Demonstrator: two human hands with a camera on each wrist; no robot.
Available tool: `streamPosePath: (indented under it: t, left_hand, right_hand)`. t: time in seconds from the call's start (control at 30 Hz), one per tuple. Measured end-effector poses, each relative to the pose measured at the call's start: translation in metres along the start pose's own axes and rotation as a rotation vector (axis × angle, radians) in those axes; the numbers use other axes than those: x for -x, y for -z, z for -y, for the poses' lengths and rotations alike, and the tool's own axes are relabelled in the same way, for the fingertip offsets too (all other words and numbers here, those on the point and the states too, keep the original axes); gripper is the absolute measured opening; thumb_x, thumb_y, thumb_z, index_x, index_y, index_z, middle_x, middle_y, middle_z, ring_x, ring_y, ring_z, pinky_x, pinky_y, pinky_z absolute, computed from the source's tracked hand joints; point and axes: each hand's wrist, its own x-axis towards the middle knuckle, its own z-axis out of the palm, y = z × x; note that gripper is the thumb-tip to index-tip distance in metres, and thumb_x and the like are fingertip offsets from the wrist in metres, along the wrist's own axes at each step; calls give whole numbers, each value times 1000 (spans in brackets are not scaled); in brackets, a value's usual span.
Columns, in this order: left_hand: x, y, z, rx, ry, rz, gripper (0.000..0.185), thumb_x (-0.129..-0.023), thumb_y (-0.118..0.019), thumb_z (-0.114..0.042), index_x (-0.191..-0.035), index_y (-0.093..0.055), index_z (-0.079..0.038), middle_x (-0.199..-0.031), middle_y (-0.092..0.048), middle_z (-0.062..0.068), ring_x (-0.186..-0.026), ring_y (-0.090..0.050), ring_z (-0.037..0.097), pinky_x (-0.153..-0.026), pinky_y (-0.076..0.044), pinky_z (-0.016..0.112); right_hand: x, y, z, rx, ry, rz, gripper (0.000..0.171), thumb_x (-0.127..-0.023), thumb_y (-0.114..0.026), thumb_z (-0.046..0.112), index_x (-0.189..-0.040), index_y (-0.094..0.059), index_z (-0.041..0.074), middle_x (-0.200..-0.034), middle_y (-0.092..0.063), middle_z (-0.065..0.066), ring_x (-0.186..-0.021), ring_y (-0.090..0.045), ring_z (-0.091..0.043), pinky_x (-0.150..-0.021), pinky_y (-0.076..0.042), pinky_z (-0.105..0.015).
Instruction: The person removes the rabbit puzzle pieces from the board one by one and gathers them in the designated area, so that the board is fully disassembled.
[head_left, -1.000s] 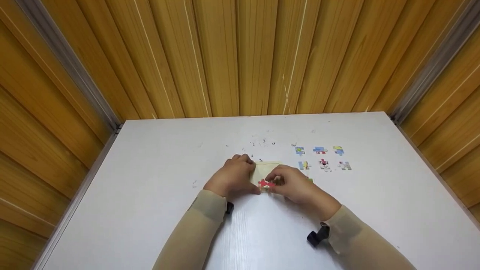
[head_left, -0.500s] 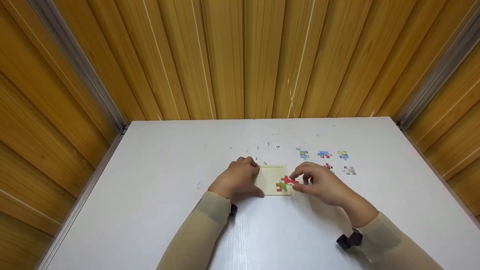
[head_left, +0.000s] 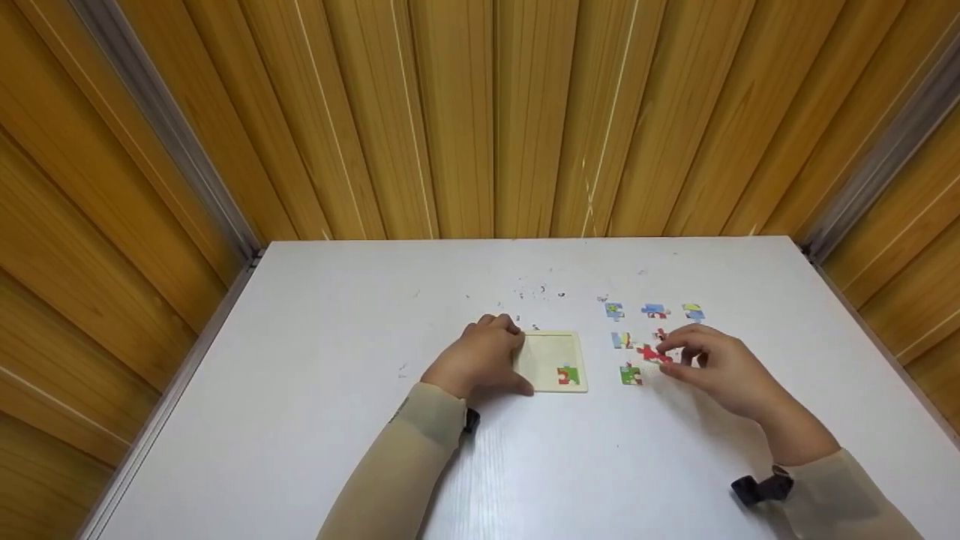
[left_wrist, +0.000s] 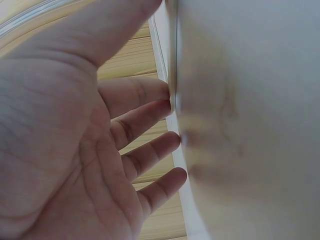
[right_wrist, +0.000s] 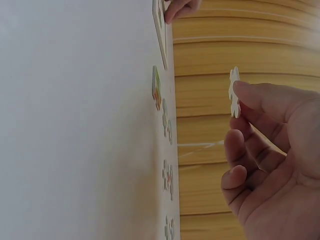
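My left hand (head_left: 481,358) holds the left side of a small square wooden puzzle tray (head_left: 541,354), thumb at the near corner and fingers at the far one. In the left wrist view, its fingertips meet the tray's edge. One green and red jigsaw piece (head_left: 568,375) lies in the tray's near right corner. To the right, my right hand (head_left: 724,369) pinches a red jigsaw piece (head_left: 651,354) between thumb and fingers. The right wrist view shows this piece (right_wrist: 234,95) edge-on, raised off the table. Its other fingers are curled below.
Loose jigsaw pieces lie in rows right of the tray, among them a green piece (head_left: 630,375), a blue and yellow piece (head_left: 622,340) and a blue piece (head_left: 655,310). Small dark marks dot the white table (head_left: 360,315). Wood-patterned panels (head_left: 450,120) rise behind it.
My right hand has carried the red piece from over the tray to the right, above the loose pieces. The green and red piece in the tray is now uncovered. My left hand keeps its hold.
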Motion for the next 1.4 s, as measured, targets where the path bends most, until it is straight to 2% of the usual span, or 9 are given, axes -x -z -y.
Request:
streamPosePath:
  t: [0.13, 0.27, 0.57, 0.73, 1.03, 1.2, 1.4]
  left_hand:
    - [-1, 0, 0, 11, 6, 0, 71, -83, -100, -53, -138, -79, -12, -154, -64, 5, -149, -55, 28, -130, -45, 46]
    - [-1, 0, 1, -5, 11, 6, 73, -83, -100, -55, -140, -79, -14, -155, -64, 3, -150, -55, 27, -130, -45, 45]
    - [0, -1, 0, 11, 7, 3, 74, -83, -100, -54, -140, -78, -14, -155, -64, 4, -149, -55, 28, -130, -45, 45]
    - [-1, 0, 0, 12, 4, 0, 72, -83, -100, -53, -137, -78, -12, -154, -64, 5, -148, -55, 28, -130, -45, 46]
    - [-2, -2, 0, 11, 2, 13, 72, -83, -101, -53, -138, -78, -13, -155, -64, 5, -148, -55, 28, -130, -45, 46]
    - [-2, 0, -2, 9, 2, 18, 70, -83, -101, -53, -137, -79, -14, -155, -64, 4, -149, -55, 28, -130, -45, 45]
    - [0, 2, -2, -3, -5, 11, 66, -83, -101, -52, -132, -80, -13, -151, -65, 5, -146, -57, 28, -128, -46, 44]
  right_hand:
    - [1, 7, -13, 30, -21, -3, 20, -100, -89, 24, -120, -84, 20, -127, -77, -2, -98, -61, -7, -87, -49, -22]
    - [0, 9, -26, 68, -51, 37, 18, -99, -89, 24, -115, -84, 20, -129, -77, -4, -103, -62, -15, -84, -50, -23]
    - [4, 9, -46, 86, -87, 106, 17, -94, -92, 14, -109, -85, 17, -127, -76, -10, -107, -62, -21, -85, -52, -17]
    - [4, 10, -48, 85, -112, 136, 19, -93, -92, 14, -111, -85, 16, -130, -76, -13, -112, -63, -25, -86, -51, -16]
    - [6, 9, -50, 93, -146, 144, 25, -95, -90, 15, -119, -84, 16, -134, -74, -14, -112, -62, -27, -86, -51, -19]
    - [6, 10, -46, 76, -141, 110, 29, -95, -91, 16, -122, -82, 15, -135, -74, -14, -109, -61, -26, -83, -51, -20]
    - [2, 6, -29, 61, -96, 58, 22, -99, -88, 19, -120, -82, 15, -127, -76, -9, -101, -60, -18, -79, -51, -22]
